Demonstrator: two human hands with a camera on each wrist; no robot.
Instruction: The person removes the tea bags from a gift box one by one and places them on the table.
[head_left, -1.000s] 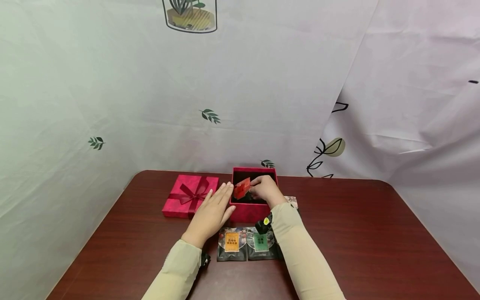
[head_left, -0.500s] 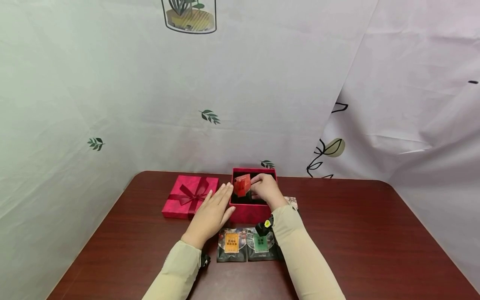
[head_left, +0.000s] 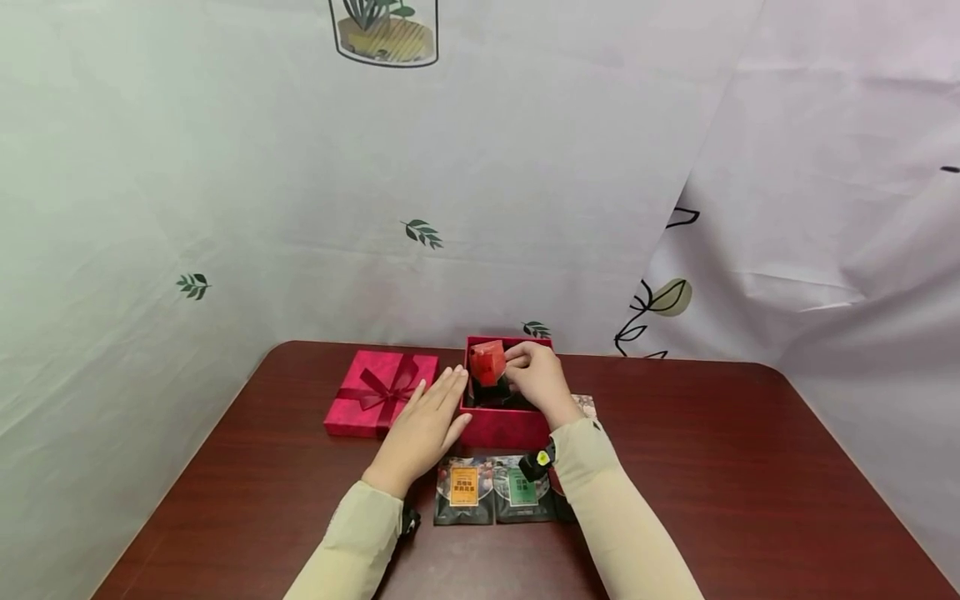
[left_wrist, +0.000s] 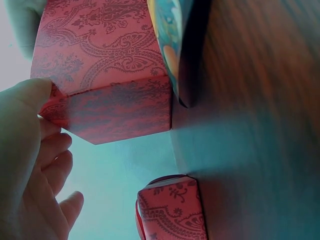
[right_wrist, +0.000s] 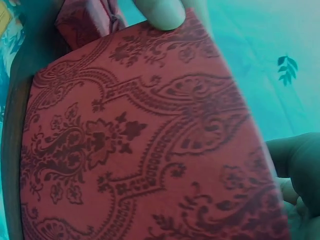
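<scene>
An open red patterned box stands at the back of the table. My left hand lies with straight fingers along its left side; the thumb rests on the front corner, as the left wrist view shows at the box. My right hand reaches over the box's right side and pinches the right edge of a small red sachet. The sachet stands tilted up within the box opening, its lower part dark. In the right wrist view the box front hides the sachet, with right-hand fingers above the rim.
The red lid with a ribbon bow lies left of the box. In front are an orange-labelled sachet and a green-labelled sachet. A reddish packet is partly under the right forearm; another pale packet shows beside the box.
The red sachet has risen slightly and turned from a slant to more upright, facing me. The right hand has shifted a little right; the left hand has stayed put.
</scene>
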